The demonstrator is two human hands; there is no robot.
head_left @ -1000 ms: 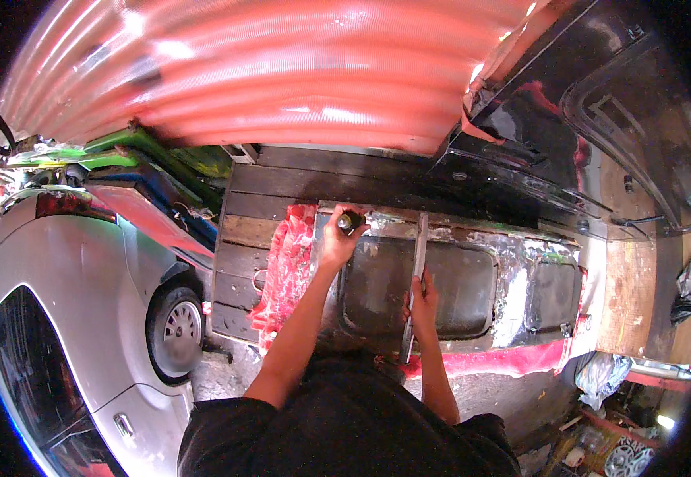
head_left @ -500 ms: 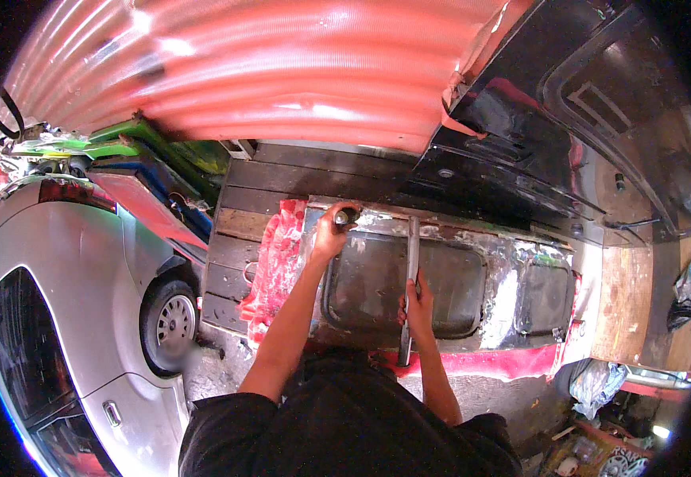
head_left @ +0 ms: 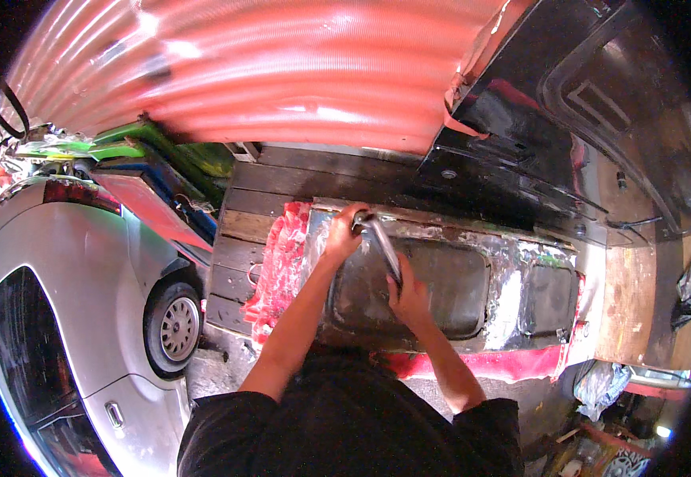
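Observation:
My left hand is closed around a short, dark, rounded object at the far left part of a worn metal vehicle panel. My right hand grips a long, grey metal bar above the panel's larger recess. The bar slants up and to the left, its far end meeting or overlapping the dark object; whether they touch I cannot tell. Patches of white, green and bare metal mark the panel. The bar's lower end is hidden by my right hand.
Red cloth lies under the panel on a dark plank platform. A silver car stands at left, beside leaning coloured panels. A large black vehicle panel rises at the back right. Plastic bags sit at lower right.
My right hand has tilted the bar from nearly upright to slanting left, its far end swinging to my left hand. My left hand has shifted slightly right, still holding the dark object.

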